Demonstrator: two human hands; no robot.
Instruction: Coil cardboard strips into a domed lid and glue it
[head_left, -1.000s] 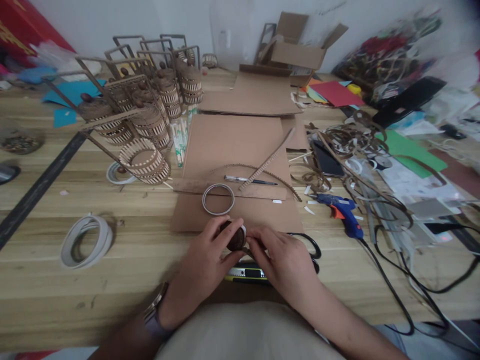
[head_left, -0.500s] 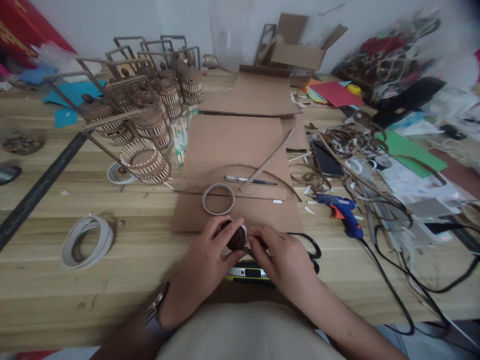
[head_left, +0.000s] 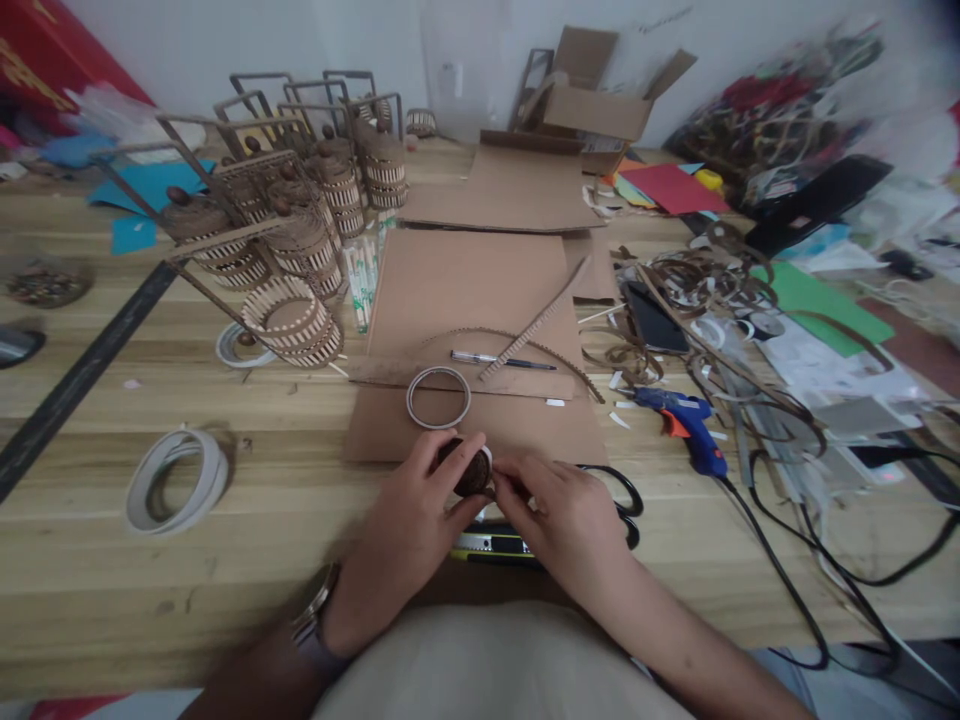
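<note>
My left hand (head_left: 412, 520) is closed around a small round dark brown coil (head_left: 472, 475) with a white edge on its right side. At that edge the fingers of my right hand (head_left: 559, 505) are pinched together; what lies between them is hidden, though it may be the end of a strip. Beneath the hands lies a yellow and black utility knife (head_left: 491, 543). Black-handled scissors (head_left: 626, 495) are partly covered by my right hand. Just beyond the coil, a pale ring (head_left: 409, 400) lies on the cardboard (head_left: 480, 430).
Several small woven baskets (head_left: 292, 320) with tall handles stand at the left back. A roll of white strip (head_left: 135, 500) lies to the left. On the right are a blue glue gun (head_left: 694, 430) with its cord, a phone (head_left: 654, 318) and tangled brown strips (head_left: 697, 275). A pen (head_left: 536, 364) rests on cardboard.
The coil has turned slightly in my left hand, and my right fingers have shifted a little at its edge. Everything else stays in place.
</note>
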